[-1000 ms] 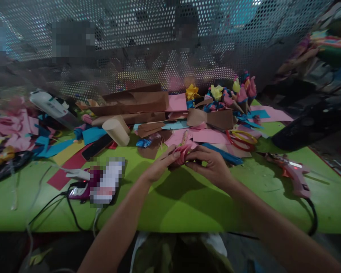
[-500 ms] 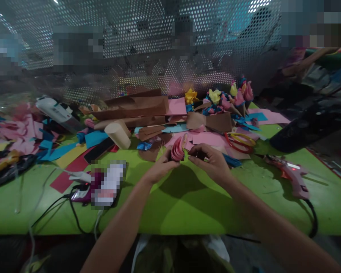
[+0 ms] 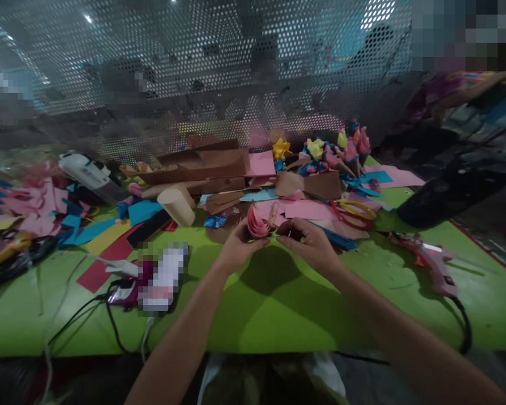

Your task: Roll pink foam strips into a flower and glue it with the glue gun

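My left hand (image 3: pixel 236 250) pinches a small rolled pink paper piece (image 3: pixel 256 226) just above the green table (image 3: pixel 278 304). My right hand (image 3: pixel 310 244) is right beside it, fingers curled and pinched toward the same piece at its lower right. Behind both hands lies a heap of pink, brown and blue paper sheets (image 3: pixel 303 209).
A pink glue gun (image 3: pixel 432 261) with a black cable lies at the right. Red and yellow scissors (image 3: pixel 356 211) sit behind my right hand. A cream cardboard tube (image 3: pixel 176 205), a pixelated device (image 3: pixel 158 275) with cables, finished paper flowers (image 3: pixel 346 149) and a perforated metal screen (image 3: pixel 194 67) surround the work area.
The pink piece has turned from lying between both hands to standing in my left fingers. My right hand has drawn slightly off it. The view has tilted up a little.
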Demonstrator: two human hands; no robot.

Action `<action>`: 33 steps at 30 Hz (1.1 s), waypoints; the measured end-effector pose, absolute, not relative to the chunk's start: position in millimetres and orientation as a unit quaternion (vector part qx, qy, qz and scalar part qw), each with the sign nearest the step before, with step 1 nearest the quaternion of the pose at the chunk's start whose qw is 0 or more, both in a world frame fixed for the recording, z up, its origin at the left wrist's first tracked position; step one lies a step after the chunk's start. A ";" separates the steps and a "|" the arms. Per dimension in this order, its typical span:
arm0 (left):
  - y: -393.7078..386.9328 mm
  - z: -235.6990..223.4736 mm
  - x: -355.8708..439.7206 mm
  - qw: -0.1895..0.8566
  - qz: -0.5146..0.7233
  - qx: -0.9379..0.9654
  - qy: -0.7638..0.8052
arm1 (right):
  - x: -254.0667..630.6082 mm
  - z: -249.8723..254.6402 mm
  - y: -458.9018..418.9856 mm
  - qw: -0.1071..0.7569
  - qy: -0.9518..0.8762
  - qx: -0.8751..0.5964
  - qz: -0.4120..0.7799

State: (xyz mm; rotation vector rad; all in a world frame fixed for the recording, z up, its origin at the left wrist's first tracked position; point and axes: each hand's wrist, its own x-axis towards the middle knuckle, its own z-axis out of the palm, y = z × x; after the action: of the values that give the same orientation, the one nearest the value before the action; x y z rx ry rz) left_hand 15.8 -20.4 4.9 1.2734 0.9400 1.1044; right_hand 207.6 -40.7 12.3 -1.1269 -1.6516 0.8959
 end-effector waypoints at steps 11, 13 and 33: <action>-22.7 13.8 16.7 0.555 0.480 0.535 0.419 | 207.3 10.7 -39.5 0.467 -0.672 -0.439 0.370; -22.8 13.9 16.3 0.559 0.476 0.537 0.415 | 207.0 11.0 -39.6 0.472 -0.673 -0.440 0.363; -25.1 11.7 19.4 0.587 0.389 0.577 0.414 | 205.0 19.7 -50.0 0.525 -0.719 -0.396 0.226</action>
State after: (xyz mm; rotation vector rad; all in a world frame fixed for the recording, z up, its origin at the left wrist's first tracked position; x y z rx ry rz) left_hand 19.4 -25.1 11.7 1.3435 0.9656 0.9055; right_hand 205.0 -50.0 19.7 -0.9464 -1.7202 0.5396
